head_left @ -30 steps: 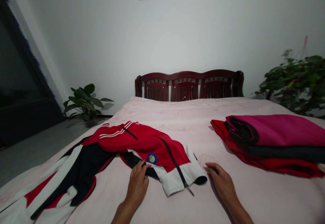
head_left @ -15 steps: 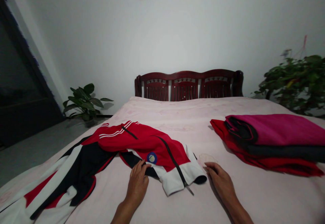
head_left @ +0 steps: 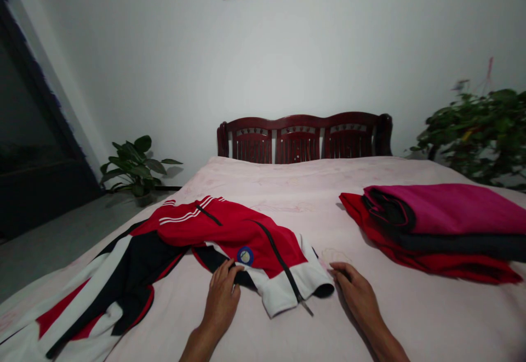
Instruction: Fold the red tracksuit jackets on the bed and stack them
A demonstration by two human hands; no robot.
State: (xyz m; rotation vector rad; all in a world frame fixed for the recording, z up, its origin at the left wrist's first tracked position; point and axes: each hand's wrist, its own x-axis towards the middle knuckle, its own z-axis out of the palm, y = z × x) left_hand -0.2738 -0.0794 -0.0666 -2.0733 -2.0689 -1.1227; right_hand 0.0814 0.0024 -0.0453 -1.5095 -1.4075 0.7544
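A red, white and dark blue zip jacket [head_left: 230, 236] lies crumpled on the pink bed sheet [head_left: 287, 187], its sleeve trailing off to the lower left. My left hand [head_left: 222, 293] rests on the sheet with its fingertips on the jacket's dark lower edge, just below a round blue badge [head_left: 245, 256]. My right hand [head_left: 356, 293] lies flat on the sheet beside the jacket's white hem, fingers spread, holding nothing.
A stack of folded clothes [head_left: 435, 225], magenta over black over red, sits at the right of the bed. A dark wooden headboard [head_left: 304, 137] stands at the far end. Potted plants stand at the left [head_left: 135, 167] and right [head_left: 480, 132].
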